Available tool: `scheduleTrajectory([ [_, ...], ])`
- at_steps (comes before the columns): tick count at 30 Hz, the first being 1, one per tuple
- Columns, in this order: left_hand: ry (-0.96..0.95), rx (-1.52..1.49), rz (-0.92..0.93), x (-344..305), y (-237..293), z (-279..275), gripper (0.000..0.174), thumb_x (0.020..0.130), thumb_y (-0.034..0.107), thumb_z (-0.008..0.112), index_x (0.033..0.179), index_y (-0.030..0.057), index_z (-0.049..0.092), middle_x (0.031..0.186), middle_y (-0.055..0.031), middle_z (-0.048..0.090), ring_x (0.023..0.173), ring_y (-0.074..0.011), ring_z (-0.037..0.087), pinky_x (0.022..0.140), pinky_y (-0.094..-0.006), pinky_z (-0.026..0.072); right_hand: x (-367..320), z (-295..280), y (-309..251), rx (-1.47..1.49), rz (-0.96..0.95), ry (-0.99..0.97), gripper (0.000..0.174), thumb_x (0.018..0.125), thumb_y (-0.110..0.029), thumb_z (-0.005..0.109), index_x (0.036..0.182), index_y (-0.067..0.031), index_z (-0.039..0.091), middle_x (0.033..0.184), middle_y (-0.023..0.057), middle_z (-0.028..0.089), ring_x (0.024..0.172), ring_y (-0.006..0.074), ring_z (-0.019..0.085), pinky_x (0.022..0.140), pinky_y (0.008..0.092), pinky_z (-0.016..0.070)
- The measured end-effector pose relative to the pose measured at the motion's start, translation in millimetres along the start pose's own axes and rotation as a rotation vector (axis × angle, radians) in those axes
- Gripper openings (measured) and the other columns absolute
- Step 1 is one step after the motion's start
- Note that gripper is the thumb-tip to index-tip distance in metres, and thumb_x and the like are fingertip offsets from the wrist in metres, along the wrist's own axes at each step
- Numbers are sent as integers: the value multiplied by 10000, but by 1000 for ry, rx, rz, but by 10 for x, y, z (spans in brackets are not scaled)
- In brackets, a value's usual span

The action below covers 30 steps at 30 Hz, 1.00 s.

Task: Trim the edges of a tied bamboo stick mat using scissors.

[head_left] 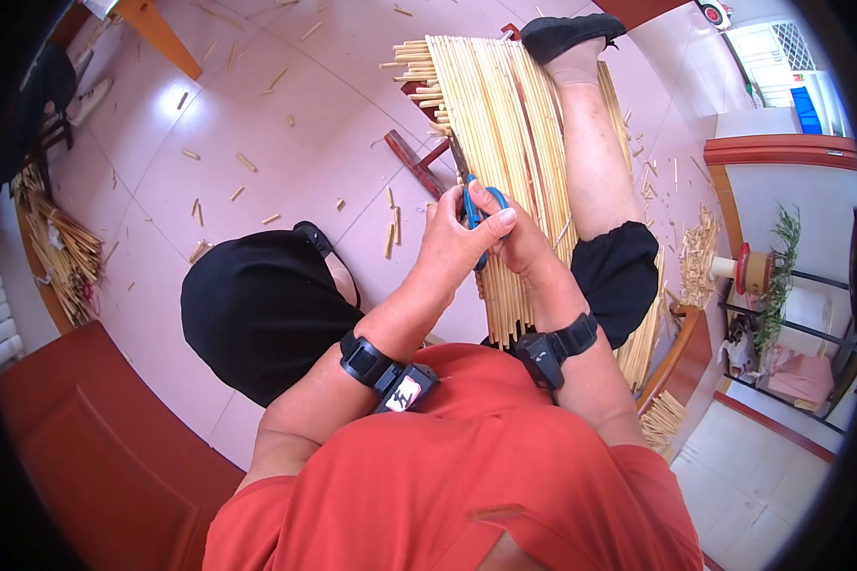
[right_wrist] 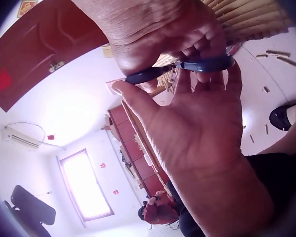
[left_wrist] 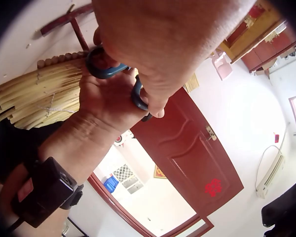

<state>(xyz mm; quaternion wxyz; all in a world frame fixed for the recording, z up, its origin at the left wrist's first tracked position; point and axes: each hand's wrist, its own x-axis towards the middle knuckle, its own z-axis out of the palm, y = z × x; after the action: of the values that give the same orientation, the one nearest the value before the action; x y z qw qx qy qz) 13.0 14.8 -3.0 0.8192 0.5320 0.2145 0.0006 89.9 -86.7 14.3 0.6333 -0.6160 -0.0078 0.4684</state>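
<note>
Both hands are on a pair of blue-handled scissors (head_left: pixel 474 205), whose dark blades point away from the body at the mat's left edge. My left hand (head_left: pixel 440 236) grips the handles, its thumb lying across toward the right hand. From the other side my right hand (head_left: pixel 516 238) also grips the handles. In the right wrist view the scissors' handles (right_wrist: pixel 207 64) stand spread, the left hand (right_wrist: pixel 197 123) showing its palm. Beneath the blades lies a mat of pale stalks (head_left: pixel 490 105), tied with thread, with uneven ends sticking out at its far left.
A bare right leg (head_left: pixel 595 147) stretches along the mat. A dark red wooden frame piece (head_left: pixel 412 164) shows beside the mat. Short cut stalks (head_left: pixel 390 228) are scattered over the tiled floor (head_left: pixel 286 133). A bundle of stalks (head_left: pixel 62 238) lies far left, and a spool (head_left: pixel 754 273) stands at right.
</note>
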Motion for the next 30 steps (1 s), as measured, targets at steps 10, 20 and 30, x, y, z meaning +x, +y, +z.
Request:
scheduleTrajectory([
  [10,78,110,40,-1,-156,54,658,782,452,764,1198,3,522,977,-66,591,875,-126,584,752,-276,472,5,-50,45,-12,26,24,457,902,-539,598,949,-84,581,704,-17,556,518,50,492,403,193,347],
  [20,101,93,-16,50,-64,34,581,786,470,745,1116,36,546,976,-49,552,905,-125,529,786,-288,442,139,-28,52,-79,-17,45,457,901,-533,605,906,-77,584,689,-10,544,514,60,482,412,218,347],
  [30,1,-51,29,-81,169,38,307,828,338,710,851,109,507,775,24,462,730,-88,443,655,-239,386,97,6,170,-127,-199,11,457,905,-495,626,890,-40,579,689,13,563,535,68,505,449,221,380],
])
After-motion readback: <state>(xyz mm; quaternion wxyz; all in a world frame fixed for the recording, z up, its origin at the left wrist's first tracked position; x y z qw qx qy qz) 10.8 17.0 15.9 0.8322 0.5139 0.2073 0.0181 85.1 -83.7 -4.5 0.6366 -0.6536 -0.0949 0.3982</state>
